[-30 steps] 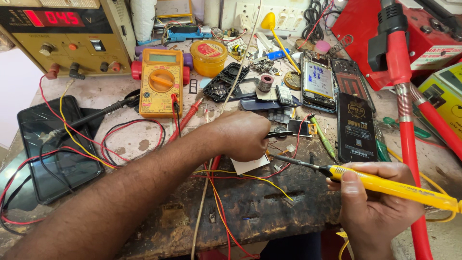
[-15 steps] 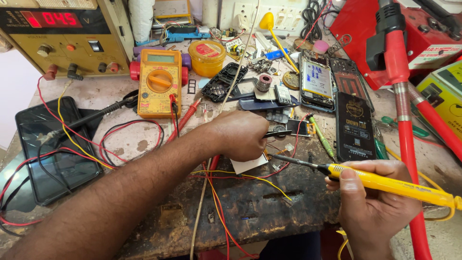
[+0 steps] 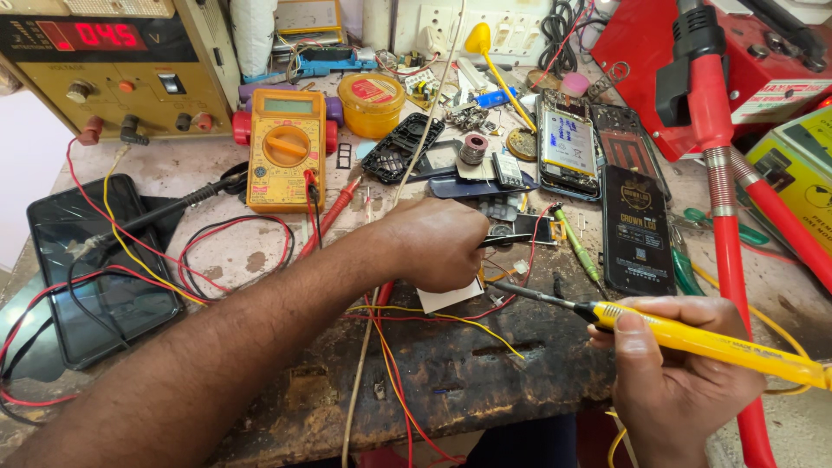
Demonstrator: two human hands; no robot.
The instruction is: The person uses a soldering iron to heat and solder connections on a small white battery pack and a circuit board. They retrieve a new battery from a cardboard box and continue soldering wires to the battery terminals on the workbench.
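While the worn, scorched wooden workbench [image 3: 260, 251] is carrying the whole job, these lines are running from largest thing to smallest.

Right hand: the right hand [image 3: 685, 381] is wrapping its fingers closed around the yellow plastic-handled soldering iron [image 3: 693, 338], whose dark tip is reaching out ahead of the grip toward the work.

Left hand: the left hand [image 3: 438, 247] is pinching slim black metal tweezers [image 3: 507, 240], points jutting just beyond the fingertips.

Work: the small dark circuit board [image 3: 529, 230] is lying just past the tweezer points.

Doing it well: I judge bracing both wrists on the bench is helping; the thin red and yellow wires [image 3: 390, 312] trailing under the grips are risking a snag.
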